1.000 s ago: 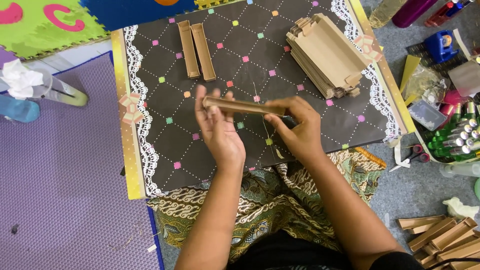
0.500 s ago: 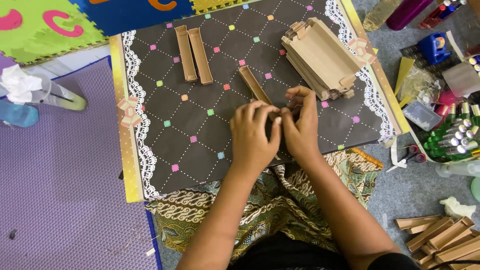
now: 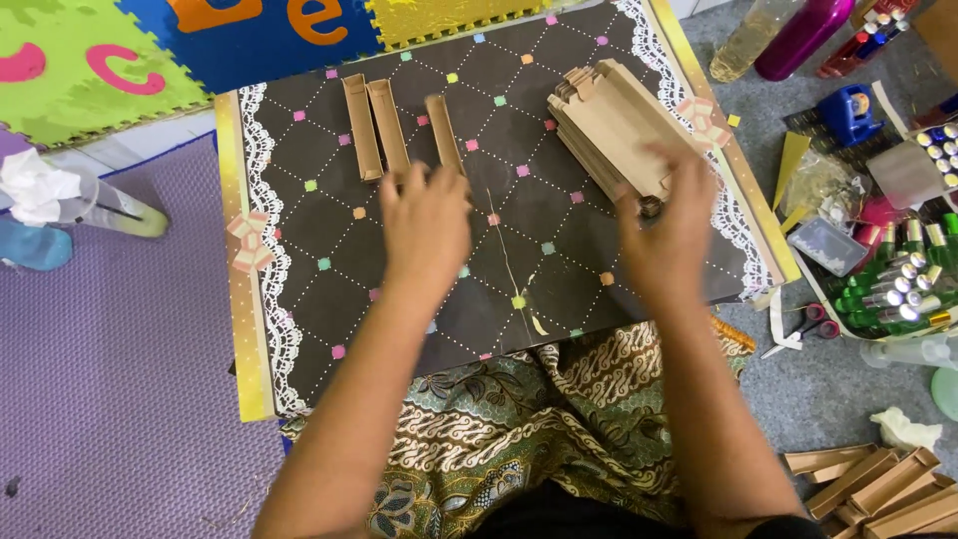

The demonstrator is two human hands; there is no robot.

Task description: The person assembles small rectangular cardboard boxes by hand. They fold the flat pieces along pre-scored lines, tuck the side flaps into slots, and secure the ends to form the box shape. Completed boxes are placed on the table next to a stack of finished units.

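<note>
The folded cardboard box [image 3: 444, 132] lies on the dark board [image 3: 539, 269], just beyond the released left hand [image 3: 427, 225]. The right hand [image 3: 667, 228] touches the stack of flat cardboard [image 3: 609, 125]; its grasp I cannot tell.

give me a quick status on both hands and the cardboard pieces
Left hand open, at the third folded box beside two others. Right hand on the flat cardboard stack, grip blurred. Nothing in the way on the board.

I see both forearms bare, no sleeves reaching the wrists, no watch or rings that I can make out (hands are motion-blurred). Left hand [image 3: 427, 228], right hand [image 3: 667, 232]. Lap covered in green-brown batik-patterned cloth [image 3: 509, 429].
</note>
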